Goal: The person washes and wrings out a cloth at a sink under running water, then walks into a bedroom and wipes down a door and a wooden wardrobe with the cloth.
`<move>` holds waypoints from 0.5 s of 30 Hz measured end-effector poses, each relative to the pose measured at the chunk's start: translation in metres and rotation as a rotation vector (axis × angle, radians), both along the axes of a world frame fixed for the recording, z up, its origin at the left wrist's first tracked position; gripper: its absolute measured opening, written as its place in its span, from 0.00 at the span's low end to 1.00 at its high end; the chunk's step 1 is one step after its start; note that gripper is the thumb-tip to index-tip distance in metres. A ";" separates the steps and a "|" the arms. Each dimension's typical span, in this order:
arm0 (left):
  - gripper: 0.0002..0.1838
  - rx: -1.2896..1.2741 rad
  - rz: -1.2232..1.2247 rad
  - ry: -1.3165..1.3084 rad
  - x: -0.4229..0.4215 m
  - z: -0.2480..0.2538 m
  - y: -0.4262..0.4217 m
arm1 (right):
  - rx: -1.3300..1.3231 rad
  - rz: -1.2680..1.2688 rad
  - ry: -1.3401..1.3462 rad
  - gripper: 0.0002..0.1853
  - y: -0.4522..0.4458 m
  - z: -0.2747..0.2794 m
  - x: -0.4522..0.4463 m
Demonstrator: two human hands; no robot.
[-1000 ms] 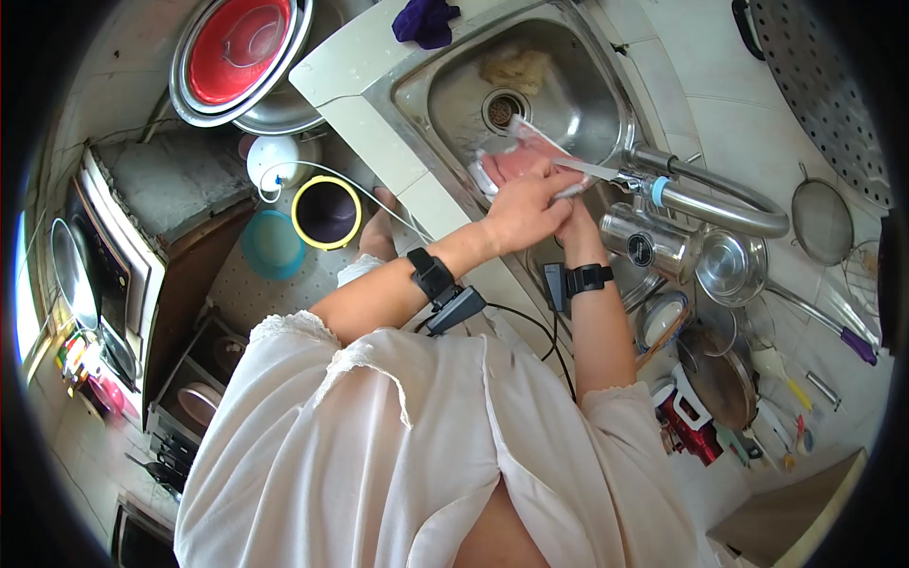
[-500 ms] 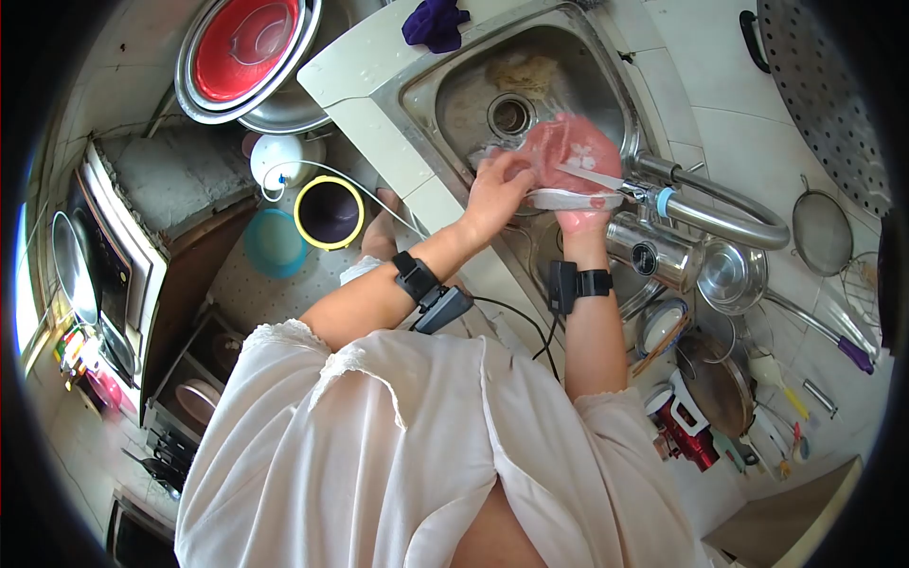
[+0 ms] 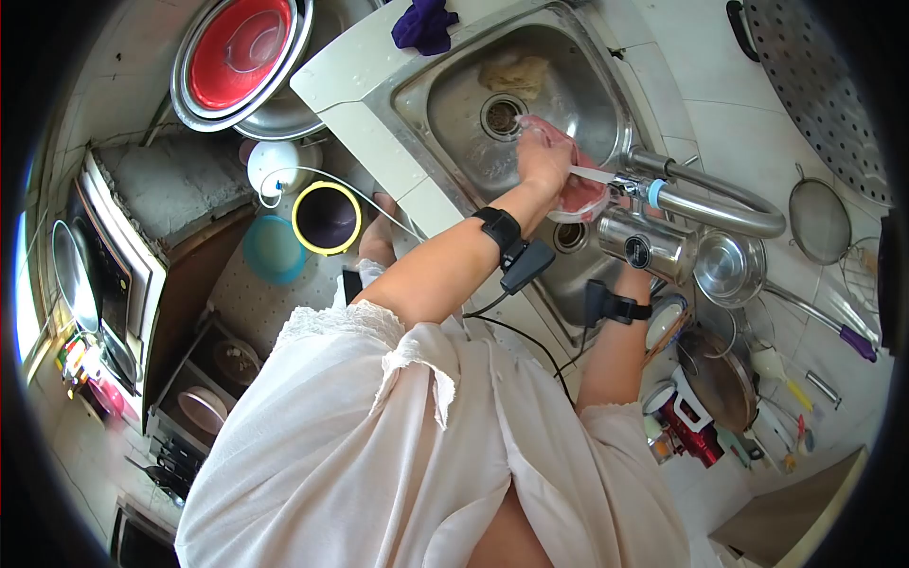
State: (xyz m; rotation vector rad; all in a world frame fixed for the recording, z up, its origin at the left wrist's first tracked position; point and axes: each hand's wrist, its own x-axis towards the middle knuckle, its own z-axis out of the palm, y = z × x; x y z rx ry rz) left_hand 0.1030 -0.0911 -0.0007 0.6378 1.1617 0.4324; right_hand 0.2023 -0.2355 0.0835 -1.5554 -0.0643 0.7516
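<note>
Left fingers (image 3: pixel 538 142) clamp pink cloth (image 3: pixel 579 200) over sink (image 3: pixel 579 102); right fingers — hidden, cannot tell

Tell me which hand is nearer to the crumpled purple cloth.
Left. The left hand is on the pink cloth, across the steel basin from the purple cloth; the right hand is farther, mostly behind a shiny steel cylinder.

Single head-worn view, facing forward and down at hands.

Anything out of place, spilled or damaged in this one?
One thing stands out: a yellowish-brown patch beside the drain, odd against the bare metal sink. Whether it's rag, residue or stain, I can't tell. No clear damage shows.
</note>
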 end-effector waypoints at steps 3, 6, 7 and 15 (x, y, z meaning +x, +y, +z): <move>0.18 0.112 -0.101 0.089 -0.001 0.032 0.010 | 0.063 -0.126 -0.140 0.25 -0.023 0.011 0.031; 0.15 0.101 -0.204 0.002 -0.007 0.044 0.014 | 0.082 -0.188 -0.235 0.25 -0.025 0.015 0.049; 0.13 0.086 -0.247 -0.087 -0.012 0.044 0.016 | 0.085 -0.205 -0.264 0.25 -0.025 0.015 0.052; 0.11 -0.375 -0.179 -0.704 -0.049 0.059 0.037 | 0.001 0.080 -0.088 0.25 0.006 -0.042 -0.010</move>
